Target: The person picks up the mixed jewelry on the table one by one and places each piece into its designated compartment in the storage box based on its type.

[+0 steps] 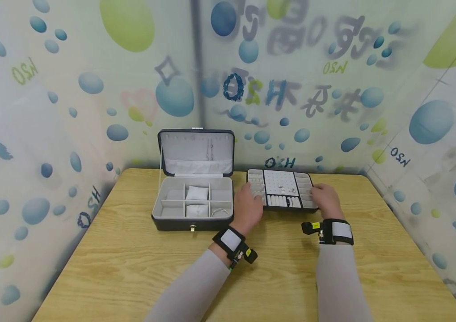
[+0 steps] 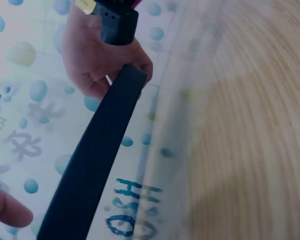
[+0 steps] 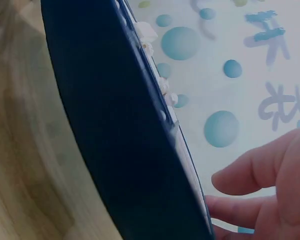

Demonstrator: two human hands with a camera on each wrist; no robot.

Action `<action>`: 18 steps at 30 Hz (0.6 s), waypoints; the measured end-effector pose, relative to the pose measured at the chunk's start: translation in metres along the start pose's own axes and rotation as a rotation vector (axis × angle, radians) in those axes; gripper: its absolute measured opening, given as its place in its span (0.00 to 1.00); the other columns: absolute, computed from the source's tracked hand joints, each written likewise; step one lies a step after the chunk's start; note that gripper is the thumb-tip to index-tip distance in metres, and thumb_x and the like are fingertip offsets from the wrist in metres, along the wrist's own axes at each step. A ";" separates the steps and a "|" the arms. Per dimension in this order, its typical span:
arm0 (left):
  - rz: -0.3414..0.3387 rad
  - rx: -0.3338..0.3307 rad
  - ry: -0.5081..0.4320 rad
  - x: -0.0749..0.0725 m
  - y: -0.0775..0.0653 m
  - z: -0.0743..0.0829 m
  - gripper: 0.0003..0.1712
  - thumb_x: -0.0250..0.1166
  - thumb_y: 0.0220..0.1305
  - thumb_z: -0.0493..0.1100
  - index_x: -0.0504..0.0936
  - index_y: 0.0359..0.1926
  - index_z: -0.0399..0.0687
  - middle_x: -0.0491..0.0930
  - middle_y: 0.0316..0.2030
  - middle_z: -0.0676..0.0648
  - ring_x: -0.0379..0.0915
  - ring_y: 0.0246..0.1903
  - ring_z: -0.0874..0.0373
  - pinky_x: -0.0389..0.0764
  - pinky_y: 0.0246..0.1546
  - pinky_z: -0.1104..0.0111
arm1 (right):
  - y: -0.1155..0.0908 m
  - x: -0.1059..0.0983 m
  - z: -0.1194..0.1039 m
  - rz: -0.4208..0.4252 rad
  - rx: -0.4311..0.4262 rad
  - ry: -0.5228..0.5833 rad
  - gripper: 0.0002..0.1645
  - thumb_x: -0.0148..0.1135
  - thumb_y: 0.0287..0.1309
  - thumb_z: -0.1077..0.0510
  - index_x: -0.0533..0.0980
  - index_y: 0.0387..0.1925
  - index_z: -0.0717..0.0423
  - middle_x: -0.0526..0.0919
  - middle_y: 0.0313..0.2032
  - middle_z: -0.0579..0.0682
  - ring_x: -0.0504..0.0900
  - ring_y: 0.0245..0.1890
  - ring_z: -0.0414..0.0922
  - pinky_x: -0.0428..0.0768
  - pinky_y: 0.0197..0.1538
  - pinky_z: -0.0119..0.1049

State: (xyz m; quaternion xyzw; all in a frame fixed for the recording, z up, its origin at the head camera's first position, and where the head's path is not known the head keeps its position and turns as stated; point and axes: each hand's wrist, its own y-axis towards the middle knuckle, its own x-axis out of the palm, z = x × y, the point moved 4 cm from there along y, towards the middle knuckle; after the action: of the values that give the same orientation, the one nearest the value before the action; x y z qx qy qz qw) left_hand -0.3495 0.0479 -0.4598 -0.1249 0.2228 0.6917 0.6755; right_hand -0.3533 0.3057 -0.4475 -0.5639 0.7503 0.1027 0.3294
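A dark-edged jewelry tray [image 1: 282, 201] is held by its two ends, seemingly raised off the table. My left hand [image 1: 248, 208] grips the left end, its fingers over the small compartments. At the right end, my right hand [image 1: 326, 199] grips the rim; the left wrist view shows that hand [image 2: 107, 57] at the far end of the dark side wall [image 2: 97, 145]. Earrings [image 1: 282, 189] sit on the tray's white pad, above a row of ring rolls. Close to my left hand stands an open jewelry box [image 1: 192, 224], with white cushions [image 1: 197, 193] and a bangle [image 1: 220, 211] in its compartments.
The box's raised lid [image 1: 196, 152] leans back, with necklaces [image 1: 210, 150] hanging inside it. A patterned curtain [image 1: 292, 89] rises behind the wooden table [image 1: 131, 273]. Each wrist wears a strapped camera [image 1: 311, 227].
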 end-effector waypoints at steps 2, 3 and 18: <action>0.023 0.029 -0.014 -0.004 -0.001 0.003 0.31 0.53 0.74 0.37 0.68 0.75 0.29 0.71 0.72 0.31 0.67 0.75 0.40 0.68 0.76 0.47 | 0.000 -0.003 -0.001 0.004 -0.008 0.016 0.35 0.43 0.74 0.56 0.65 0.77 0.68 0.71 0.71 0.68 0.71 0.61 0.60 0.78 0.58 0.51; 0.036 0.042 -0.020 -0.006 -0.001 0.005 0.30 0.53 0.74 0.36 0.69 0.74 0.29 0.72 0.71 0.31 0.68 0.73 0.40 0.69 0.76 0.47 | -0.001 -0.004 -0.001 0.003 -0.009 0.028 0.35 0.43 0.74 0.56 0.64 0.77 0.68 0.70 0.72 0.68 0.71 0.61 0.59 0.78 0.55 0.49; 0.135 0.079 -0.092 -0.027 0.005 0.019 0.27 0.51 0.75 0.34 0.73 0.71 0.32 0.75 0.68 0.34 0.71 0.71 0.41 0.72 0.73 0.48 | -0.006 -0.011 -0.011 -0.017 -0.043 0.192 0.34 0.42 0.74 0.60 0.64 0.78 0.66 0.69 0.73 0.66 0.71 0.61 0.56 0.77 0.55 0.41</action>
State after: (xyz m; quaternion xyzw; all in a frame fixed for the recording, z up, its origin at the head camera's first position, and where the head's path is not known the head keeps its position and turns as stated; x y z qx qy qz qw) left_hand -0.3508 0.0330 -0.4299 -0.0510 0.2267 0.7315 0.6411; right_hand -0.3509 0.3063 -0.4308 -0.5845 0.7713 0.0614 0.2444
